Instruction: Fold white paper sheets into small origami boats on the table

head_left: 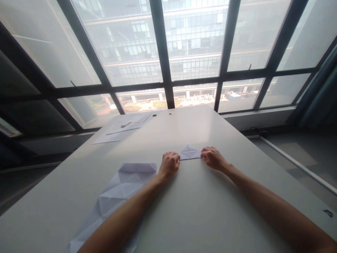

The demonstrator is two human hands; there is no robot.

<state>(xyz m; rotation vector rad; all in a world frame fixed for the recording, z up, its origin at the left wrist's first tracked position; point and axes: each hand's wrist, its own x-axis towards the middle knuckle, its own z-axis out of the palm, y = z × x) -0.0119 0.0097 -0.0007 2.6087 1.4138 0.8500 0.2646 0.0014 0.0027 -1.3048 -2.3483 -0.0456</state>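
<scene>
A small folded piece of white paper [190, 154] lies on the white table [210, 203], with a peaked flap at its far side and a straight near edge. My left hand [170, 163] has its fingers closed on the paper's left end. On the opposite end, my right hand [212, 157] pinches the paper between curled fingers. Part of each end is hidden under the fingertips. Beneath and beside my left forearm spreads a larger creased sheet of paper [116, 193], partly covered by the arm.
Flat paper sheets [116, 131] lie at the table's far left, with a small white object [126, 124] on top. Two round holes show near the far edge. Beyond stands a window with dark frames [164, 84]. A dark mark [328, 213] is at the right edge.
</scene>
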